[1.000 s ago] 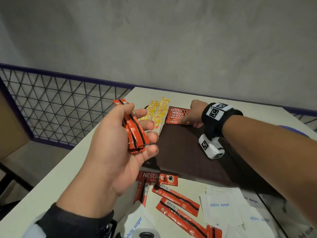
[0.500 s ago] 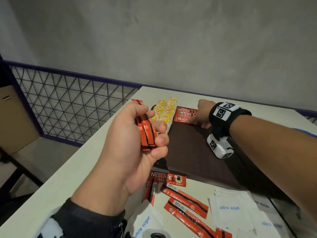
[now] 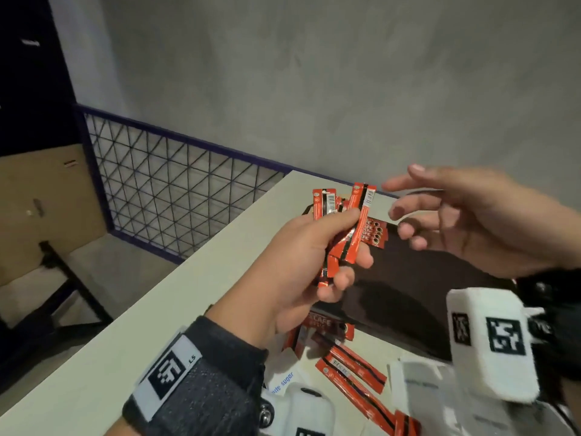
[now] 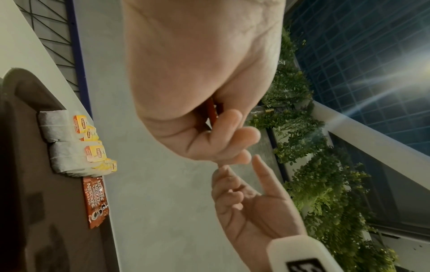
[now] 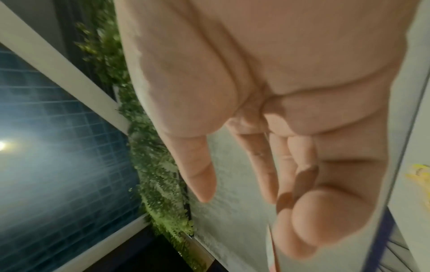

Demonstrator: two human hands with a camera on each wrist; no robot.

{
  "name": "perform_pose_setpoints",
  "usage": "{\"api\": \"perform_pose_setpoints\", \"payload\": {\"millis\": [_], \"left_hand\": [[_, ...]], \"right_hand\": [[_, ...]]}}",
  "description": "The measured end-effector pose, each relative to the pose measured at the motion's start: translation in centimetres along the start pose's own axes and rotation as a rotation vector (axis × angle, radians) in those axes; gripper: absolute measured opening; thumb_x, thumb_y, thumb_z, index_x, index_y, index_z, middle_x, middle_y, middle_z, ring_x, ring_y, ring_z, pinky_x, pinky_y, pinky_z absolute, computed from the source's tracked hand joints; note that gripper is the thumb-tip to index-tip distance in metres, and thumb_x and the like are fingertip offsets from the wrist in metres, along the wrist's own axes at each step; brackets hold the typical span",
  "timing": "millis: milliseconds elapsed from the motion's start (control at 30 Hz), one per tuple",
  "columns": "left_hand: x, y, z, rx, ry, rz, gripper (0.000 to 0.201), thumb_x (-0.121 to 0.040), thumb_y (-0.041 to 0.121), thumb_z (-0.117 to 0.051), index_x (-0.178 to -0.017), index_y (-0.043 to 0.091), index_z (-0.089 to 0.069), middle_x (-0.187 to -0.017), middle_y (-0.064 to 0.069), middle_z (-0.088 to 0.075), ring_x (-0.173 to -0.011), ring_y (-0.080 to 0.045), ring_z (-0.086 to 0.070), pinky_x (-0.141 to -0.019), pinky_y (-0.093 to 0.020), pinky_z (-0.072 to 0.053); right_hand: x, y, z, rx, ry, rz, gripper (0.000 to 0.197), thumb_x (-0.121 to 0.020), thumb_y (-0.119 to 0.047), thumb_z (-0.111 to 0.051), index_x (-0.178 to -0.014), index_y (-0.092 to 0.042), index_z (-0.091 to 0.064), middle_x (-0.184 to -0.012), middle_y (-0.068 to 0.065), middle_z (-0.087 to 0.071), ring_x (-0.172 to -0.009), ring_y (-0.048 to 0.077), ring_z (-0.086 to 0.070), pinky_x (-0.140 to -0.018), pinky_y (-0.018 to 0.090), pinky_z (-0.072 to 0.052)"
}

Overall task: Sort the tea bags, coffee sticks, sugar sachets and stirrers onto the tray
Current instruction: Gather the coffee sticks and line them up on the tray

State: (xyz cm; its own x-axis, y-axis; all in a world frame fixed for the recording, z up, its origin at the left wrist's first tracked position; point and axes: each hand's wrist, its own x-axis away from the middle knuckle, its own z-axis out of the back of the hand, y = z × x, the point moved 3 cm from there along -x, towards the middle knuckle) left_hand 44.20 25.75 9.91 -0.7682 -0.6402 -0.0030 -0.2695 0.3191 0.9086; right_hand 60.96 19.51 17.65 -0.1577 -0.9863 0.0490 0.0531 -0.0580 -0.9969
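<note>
My left hand (image 3: 341, 247) grips a fanned bundle of red coffee sticks (image 3: 355, 221), held upright above the near left part of the dark brown tray (image 3: 408, 278). Just right of the bundle, my right hand (image 3: 408, 212) hangs open with its fingers spread toward the sticks, not touching them. Red Nescafe sachets (image 3: 375, 236) lie at the tray's far edge, behind the bundle. In the left wrist view, tea bags with yellow tags (image 4: 69, 143) sit on the tray (image 4: 23, 165) beside a Nescafe sachet (image 4: 95, 200). Stirrers are not in view.
Loose coffee sticks (image 3: 352, 369) and white sugar sachets (image 3: 421, 388) lie on the pale table (image 3: 157, 325) in front of the tray. A wire mesh railing (image 3: 176, 190) runs past the table's left edge, with a drop to the floor beyond.
My right hand has left the Nescafe sachets on the tray, lifted and opened next to the bundle. My left hand has turned, and the sticks have fanned out.
</note>
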Motion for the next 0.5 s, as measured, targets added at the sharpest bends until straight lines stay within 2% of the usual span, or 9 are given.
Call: {"api": "perform_pose_setpoints", "payload": {"millis": [100, 200, 300, 400, 500], "left_hand": [[0.4, 0.1, -0.4, -0.052, -0.011, -0.052, 0.028, -0.102, 0.038, -0.062, -0.09, 0.013, -0.068, -0.073, -0.007, -0.066, -0.039, -0.006, -0.049, -0.033, -0.014, -0.034], [0.6, -0.1, -0.8, -0.089, -0.025, -0.066, 0.03, -0.1, 0.04, -0.065, -0.079, 0.017, -0.068, -0.07, -0.006, -0.063, -0.038, -0.006, -0.048, -0.034, -0.014, -0.034], [0.3, -0.3, -0.7, -0.057, -0.017, -0.049, 0.032, -0.098, 0.043, -0.066, -0.082, 0.016, -0.066, -0.067, -0.003, -0.058, -0.038, -0.005, -0.044, -0.034, -0.014, -0.032], [-0.2, -0.5, -0.4, 0.024, 0.026, -0.044, 0.035, -0.1, 0.046, -0.062, -0.087, 0.014, -0.061, -0.066, -0.002, -0.057, -0.036, -0.004, -0.04, -0.032, -0.015, -0.029], [-0.4, -0.4, -0.1, 0.1, 0.061, -0.057, 0.037, -0.1, 0.048, -0.059, -0.091, 0.012, -0.062, -0.068, -0.007, -0.059, -0.032, -0.005, -0.038, -0.029, -0.016, -0.027]], "right_hand": [[1.1, 1.4, -1.7, -0.006, -0.011, 0.054, 0.038, -0.074, -0.034, -0.073, -0.102, -0.008, -0.07, -0.081, 0.013, -0.065, -0.063, 0.021, -0.062, -0.053, 0.026, -0.051], [1.1, 2.9, -2.2, -0.062, 0.019, 0.106, 0.021, -0.078, -0.02, -0.073, -0.095, -0.008, -0.071, -0.077, 0.011, -0.066, -0.06, 0.017, -0.057, -0.053, 0.023, -0.048], [1.3, 2.7, -1.5, -0.041, 0.077, 0.187, 0.011, -0.078, -0.01, -0.072, -0.087, -0.007, -0.067, -0.07, 0.01, -0.061, -0.056, 0.018, -0.051, -0.049, 0.024, -0.043], [1.9, 1.8, -0.2, 0.018, 0.189, 0.326, 0.009, -0.08, -0.008, -0.073, -0.084, -0.009, -0.066, -0.057, 0.002, -0.052, -0.047, 0.017, -0.04, -0.044, 0.027, -0.037], [2.5, 1.2, 0.2, 0.065, 0.213, 0.416, 0.01, -0.084, 0.0, -0.072, -0.082, -0.01, -0.07, -0.055, 0.005, -0.05, -0.043, 0.019, -0.042, -0.046, 0.03, -0.041]]}}
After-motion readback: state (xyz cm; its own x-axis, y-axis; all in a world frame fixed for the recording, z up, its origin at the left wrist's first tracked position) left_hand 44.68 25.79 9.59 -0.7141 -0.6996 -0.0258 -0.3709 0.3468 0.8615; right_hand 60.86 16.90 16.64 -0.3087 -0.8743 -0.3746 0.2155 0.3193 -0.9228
